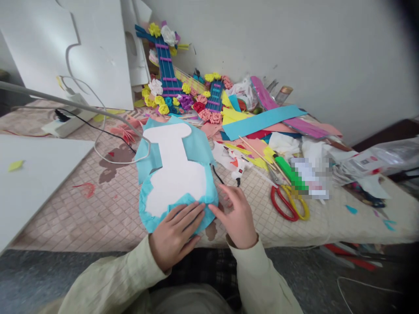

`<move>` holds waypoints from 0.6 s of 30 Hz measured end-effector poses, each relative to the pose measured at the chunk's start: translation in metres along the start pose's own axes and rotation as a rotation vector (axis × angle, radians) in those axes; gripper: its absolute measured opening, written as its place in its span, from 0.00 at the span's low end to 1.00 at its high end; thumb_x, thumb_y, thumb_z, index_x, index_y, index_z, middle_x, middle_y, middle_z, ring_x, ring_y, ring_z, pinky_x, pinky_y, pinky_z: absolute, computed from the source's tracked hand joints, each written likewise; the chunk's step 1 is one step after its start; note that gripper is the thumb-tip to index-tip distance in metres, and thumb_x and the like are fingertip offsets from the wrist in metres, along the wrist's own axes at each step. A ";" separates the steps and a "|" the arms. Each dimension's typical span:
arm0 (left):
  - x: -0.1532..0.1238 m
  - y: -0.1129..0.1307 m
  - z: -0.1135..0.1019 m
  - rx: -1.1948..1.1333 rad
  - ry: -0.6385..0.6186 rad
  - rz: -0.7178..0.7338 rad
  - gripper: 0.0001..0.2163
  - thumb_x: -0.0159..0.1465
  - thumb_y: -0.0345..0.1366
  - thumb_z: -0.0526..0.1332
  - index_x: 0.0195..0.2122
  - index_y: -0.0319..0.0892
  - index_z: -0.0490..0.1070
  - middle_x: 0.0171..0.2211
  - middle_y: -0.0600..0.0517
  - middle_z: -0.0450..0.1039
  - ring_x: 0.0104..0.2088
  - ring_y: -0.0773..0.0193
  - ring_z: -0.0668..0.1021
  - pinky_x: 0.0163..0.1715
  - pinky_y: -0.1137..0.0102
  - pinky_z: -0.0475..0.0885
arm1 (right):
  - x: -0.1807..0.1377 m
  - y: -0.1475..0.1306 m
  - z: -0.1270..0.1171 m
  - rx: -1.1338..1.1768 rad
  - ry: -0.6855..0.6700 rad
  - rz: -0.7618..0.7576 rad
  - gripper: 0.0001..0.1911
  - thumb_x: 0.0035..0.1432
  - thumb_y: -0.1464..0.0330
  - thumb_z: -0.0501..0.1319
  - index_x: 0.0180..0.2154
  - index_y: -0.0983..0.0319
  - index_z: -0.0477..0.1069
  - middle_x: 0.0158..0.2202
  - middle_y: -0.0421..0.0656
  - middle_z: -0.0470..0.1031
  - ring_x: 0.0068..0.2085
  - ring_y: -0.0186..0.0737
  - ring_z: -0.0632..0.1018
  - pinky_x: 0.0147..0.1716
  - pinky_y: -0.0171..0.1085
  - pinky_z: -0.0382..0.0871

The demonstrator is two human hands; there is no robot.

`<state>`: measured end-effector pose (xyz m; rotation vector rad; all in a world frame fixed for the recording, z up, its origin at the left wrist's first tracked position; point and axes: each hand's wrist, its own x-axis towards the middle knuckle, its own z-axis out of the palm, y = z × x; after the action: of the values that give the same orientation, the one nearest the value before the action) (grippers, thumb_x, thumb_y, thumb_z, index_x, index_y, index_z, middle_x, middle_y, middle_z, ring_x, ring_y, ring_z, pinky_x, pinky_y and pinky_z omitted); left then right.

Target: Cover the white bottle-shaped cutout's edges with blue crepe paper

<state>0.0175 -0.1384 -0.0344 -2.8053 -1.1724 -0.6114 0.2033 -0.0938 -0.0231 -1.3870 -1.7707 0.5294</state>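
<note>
Resting left hand (176, 235): palm down and open, fingers straight, lying flat on the blue crepe paper (200, 148) where it folds over the cutout's near rim.
Right hand (239, 218): open, thumb and forefinger spread apart at the cutout's near right rim; whether the thumb tip touches the paper, I cannot tell.
Guitar-shaped cutout (176, 179): white, flat near the middle of the worktop's (108, 218) front edge, neck toward the back edge; blue paper wraps the rounded body's rim and spreads loose left and right of the neck.
Scissors (284, 213): right of the right hand, near the front edge, with red and yellow handle loops.
Blue paper strip (262, 123): slanting across scraps toward the back edge.
Fretted necks (169, 74): 2, dark blue, among paper flowers (159, 100) along the back edge.
Power strip (67, 121): toward the back left corner.
White board (42, 179): over the front left corner.
</note>
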 end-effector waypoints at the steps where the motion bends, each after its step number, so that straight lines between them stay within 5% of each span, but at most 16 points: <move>1: -0.001 0.000 0.001 -0.002 0.001 -0.006 0.21 0.62 0.34 0.51 0.57 0.35 0.56 0.58 0.46 0.57 0.57 0.55 0.61 0.53 0.60 0.60 | 0.001 0.000 0.000 -0.080 0.006 -0.104 0.20 0.48 0.65 0.62 0.45 0.60 0.68 0.40 0.48 0.68 0.39 0.43 0.72 0.39 0.44 0.69; 5: -0.002 -0.001 0.003 -0.008 0.019 -0.011 0.21 0.62 0.33 0.50 0.57 0.36 0.56 0.58 0.47 0.56 0.58 0.56 0.60 0.54 0.60 0.58 | 0.005 0.001 0.001 -0.230 0.006 -0.330 0.09 0.54 0.70 0.57 0.38 0.59 0.72 0.37 0.46 0.70 0.39 0.41 0.71 0.41 0.43 0.66; 18: 0.002 -0.002 0.001 -0.026 -0.011 -0.048 0.22 0.62 0.36 0.51 0.57 0.38 0.56 0.58 0.50 0.57 0.57 0.59 0.61 0.56 0.61 0.56 | -0.005 0.006 0.006 -0.207 0.094 -0.465 0.07 0.53 0.76 0.57 0.33 0.61 0.71 0.32 0.44 0.71 0.36 0.38 0.70 0.38 0.42 0.67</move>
<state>0.0176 -0.1357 -0.0347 -2.8122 -1.2466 -0.6199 0.2020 -0.0953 -0.0326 -1.0569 -2.0269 0.0319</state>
